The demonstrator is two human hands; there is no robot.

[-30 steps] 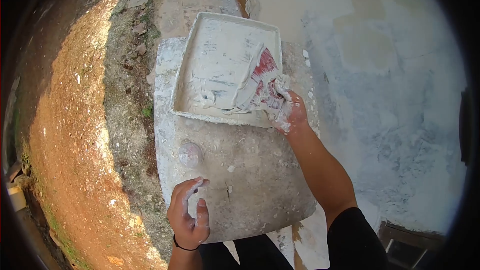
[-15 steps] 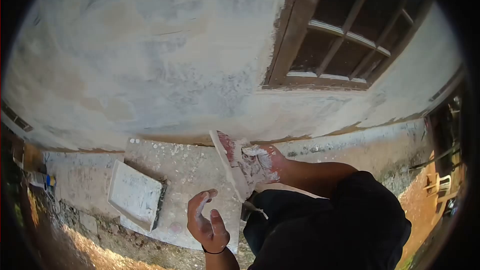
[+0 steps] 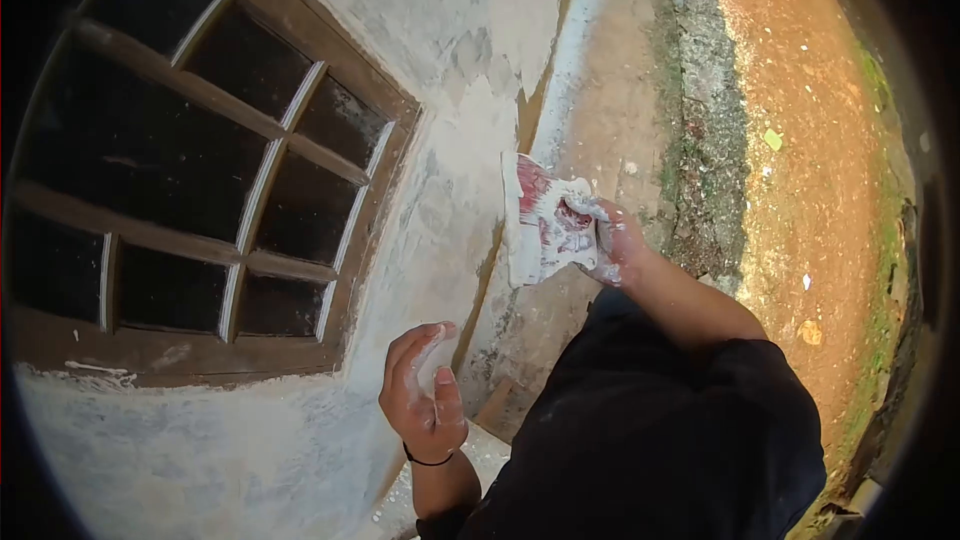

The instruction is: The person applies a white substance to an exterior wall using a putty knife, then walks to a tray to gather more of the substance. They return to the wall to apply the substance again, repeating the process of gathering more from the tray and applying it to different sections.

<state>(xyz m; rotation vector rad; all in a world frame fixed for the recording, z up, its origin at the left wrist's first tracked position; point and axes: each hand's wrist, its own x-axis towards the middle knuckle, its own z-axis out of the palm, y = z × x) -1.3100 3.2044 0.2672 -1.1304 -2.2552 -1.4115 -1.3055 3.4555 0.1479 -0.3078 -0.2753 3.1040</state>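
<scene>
My right hand [image 3: 622,243], caked in white paste, is closed around a wide putty knife [image 3: 532,202]. Its reddish surface shows through smears of the paste, and a thick white band runs along its far edge. Nothing is held in my left hand [image 3: 425,395], which is raised lower in the view with fingers curved and thumb apart. White residue coats the inside of its fingers, and a thin dark band circles the wrist. Behind both hands stands a patchy white and grey wall [image 3: 455,105].
A brown wooden window [image 3: 262,126] with dark panes fills the left side. Along the wall's foot runs a concrete walkway [image 3: 622,70] with a rough, mossy edge. Sunlit orange dirt [image 3: 800,200] lies beyond it on the right, with small scraps scattered about.
The view has swung right along the wall: the window now sits at left, and the white tray and spattered board have left the view. My right hand still holds the putty knife.
</scene>
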